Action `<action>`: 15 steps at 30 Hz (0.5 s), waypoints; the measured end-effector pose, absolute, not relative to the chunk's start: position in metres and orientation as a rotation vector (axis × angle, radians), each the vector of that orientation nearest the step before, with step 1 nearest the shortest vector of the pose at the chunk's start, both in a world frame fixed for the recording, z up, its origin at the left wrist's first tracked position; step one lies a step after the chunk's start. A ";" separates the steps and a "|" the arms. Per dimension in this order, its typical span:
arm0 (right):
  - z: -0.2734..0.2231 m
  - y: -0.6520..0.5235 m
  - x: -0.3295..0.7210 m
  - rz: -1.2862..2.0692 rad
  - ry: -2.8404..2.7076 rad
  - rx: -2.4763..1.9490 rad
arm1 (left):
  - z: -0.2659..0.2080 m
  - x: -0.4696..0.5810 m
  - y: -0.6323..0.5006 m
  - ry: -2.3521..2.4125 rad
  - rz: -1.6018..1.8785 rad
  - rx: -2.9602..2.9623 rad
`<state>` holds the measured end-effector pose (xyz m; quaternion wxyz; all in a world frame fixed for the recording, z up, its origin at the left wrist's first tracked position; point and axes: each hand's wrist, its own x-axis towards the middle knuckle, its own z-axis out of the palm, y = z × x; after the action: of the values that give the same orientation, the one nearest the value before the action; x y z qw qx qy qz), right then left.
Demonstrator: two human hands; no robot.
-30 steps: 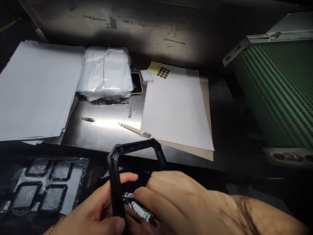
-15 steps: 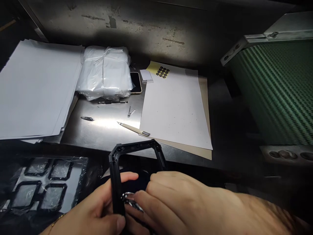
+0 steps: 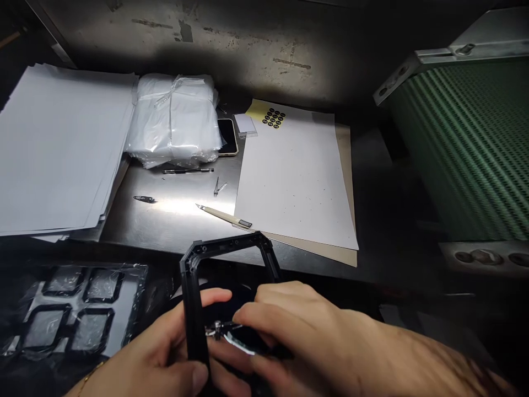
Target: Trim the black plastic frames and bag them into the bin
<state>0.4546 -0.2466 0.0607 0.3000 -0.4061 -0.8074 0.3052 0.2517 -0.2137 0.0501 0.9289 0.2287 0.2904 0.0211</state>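
My left hand grips the left side of a black plastic frame, thumb on the near face and fingers behind it. The frame has cut corners and stands tilted up over the table's front edge. In my right hand is a small shiny metal nail clipper, pinched between thumb and fingers. Its jaw end meets the inner edge of the frame's left side. The exact spot where it touches is partly hidden, and so is the frame's lower part.
A stack of white sheets and a bundle of clear plastic bags lie behind. Near them are a phone, a pen, a craft knife and a sticker sheet. Bagged black frames sit left; a green ribbed belt stands right.
The nail clipper has turned in my right hand, so its lever and post show more. My right fingers have opened slightly around it. My left hand keeps its hold on the frame.
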 end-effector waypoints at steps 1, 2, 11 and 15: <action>0.061 -0.248 0.453 0.747 -2.170 -1.097 | 0.052 0.253 -0.213 0.603 0.035 0.466; 0.061 -0.249 0.452 0.685 -2.196 -1.093 | 0.053 0.253 -0.213 0.605 0.038 0.464; 0.073 -0.241 0.449 0.704 -2.365 -0.985 | 0.042 0.252 -0.216 0.587 0.045 0.476; 0.081 -0.242 0.449 0.811 -2.350 -1.004 | 0.041 0.252 -0.216 0.597 -0.004 0.498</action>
<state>0.4486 -0.2417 0.0807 0.2284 -0.3647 -0.8533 0.2945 0.2516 -0.2161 0.0411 0.9254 0.2427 0.2912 -0.0018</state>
